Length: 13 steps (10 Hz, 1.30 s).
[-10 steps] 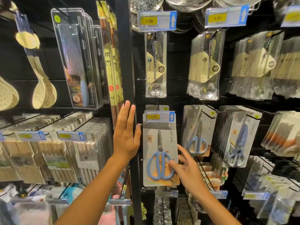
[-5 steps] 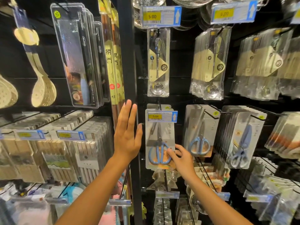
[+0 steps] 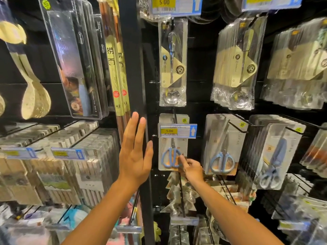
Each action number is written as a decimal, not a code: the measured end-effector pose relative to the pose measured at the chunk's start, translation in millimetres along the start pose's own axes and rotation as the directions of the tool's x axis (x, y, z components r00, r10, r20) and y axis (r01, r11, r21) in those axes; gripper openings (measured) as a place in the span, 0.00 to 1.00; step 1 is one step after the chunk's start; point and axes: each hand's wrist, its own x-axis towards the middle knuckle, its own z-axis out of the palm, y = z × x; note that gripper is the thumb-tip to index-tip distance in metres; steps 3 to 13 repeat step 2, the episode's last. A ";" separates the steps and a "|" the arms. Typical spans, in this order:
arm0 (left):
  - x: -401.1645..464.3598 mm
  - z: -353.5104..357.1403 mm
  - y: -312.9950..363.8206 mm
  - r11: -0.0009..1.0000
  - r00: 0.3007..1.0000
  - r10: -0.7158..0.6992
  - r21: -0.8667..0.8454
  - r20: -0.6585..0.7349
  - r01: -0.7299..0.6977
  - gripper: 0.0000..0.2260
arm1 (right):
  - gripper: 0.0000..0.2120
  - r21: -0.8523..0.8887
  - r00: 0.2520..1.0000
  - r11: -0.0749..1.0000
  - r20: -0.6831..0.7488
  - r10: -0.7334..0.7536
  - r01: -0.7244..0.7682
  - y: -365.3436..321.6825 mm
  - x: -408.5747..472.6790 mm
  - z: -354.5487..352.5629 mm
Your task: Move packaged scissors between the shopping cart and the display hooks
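A pack of blue-handled scissors (image 3: 167,147) hangs on a display hook (image 3: 174,116) behind a 5.00 price tag (image 3: 177,131). My right hand (image 3: 193,169) is at the pack's lower right corner. Its index finger lies on the front of the pack, the other fingers are curled, and it pinches that corner. My left hand (image 3: 135,153) is flat with straight fingers against the black upright post (image 3: 131,68), left of the pack. No shopping cart is in view.
Two more rows of packaged scissors (image 3: 223,147) (image 3: 276,152) hang to the right. Packed spoons (image 3: 172,64) hang above. Knife packs (image 3: 74,64), chopsticks and ladles fill the left bay. Lower hooks with packs jut out under my right arm.
The scissors pack has slid back along the hook toward the wall, with my right hand following it. My left hand has stayed on the post. The view has moved closer and tilted down.
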 end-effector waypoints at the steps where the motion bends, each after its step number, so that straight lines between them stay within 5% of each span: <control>1: -0.4 -0.2 -0.5 1.000 1.000 -0.007 -0.006 -0.005 0.007 0.32 | 0.19 0.010 1.000 1.000 0.002 0.026 -0.026 -8.1 6.0 -0.7; 13: 1.4 -0.1 3.3 1.000 1.000 0.011 -0.010 -0.021 -0.012 0.33 | 0.15 0.072 0.997 0.995 0.034 0.066 -0.068 0.3 14.9 2.5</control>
